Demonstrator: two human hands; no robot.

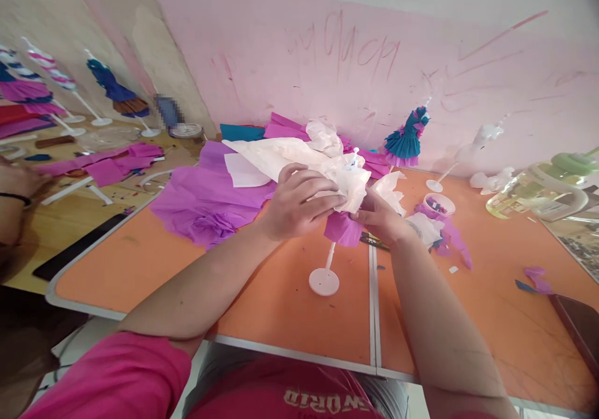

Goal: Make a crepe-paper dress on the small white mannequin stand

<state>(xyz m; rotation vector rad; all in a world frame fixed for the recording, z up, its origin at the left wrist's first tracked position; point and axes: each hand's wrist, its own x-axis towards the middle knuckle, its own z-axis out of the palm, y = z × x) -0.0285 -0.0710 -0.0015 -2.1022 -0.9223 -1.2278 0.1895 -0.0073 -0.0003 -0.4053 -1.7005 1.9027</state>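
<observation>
A miniature dress form on a white stand [324, 281] is upright on the orange table, wrapped in white crepe paper [353, 188] with a purple crepe paper skirt [344, 230] below. My left hand [302, 203] is curled around the white paper from the left, fingers lying across it. From the right, my right hand [381, 216] pinches the paper where white meets purple, its fingertips partly hidden. A large loose sheet of white paper [266, 157] spreads behind my left hand. Purple crepe paper [206, 197] lies bunched to the left.
A finished teal dress form [407, 135] and a bare white one [484, 141] stand by the wall. To the right are a small tub [437, 205], a yellow-green bottle [538, 188] and a dark phone [578, 328]. Another person's arm [16, 200] rests at the left table.
</observation>
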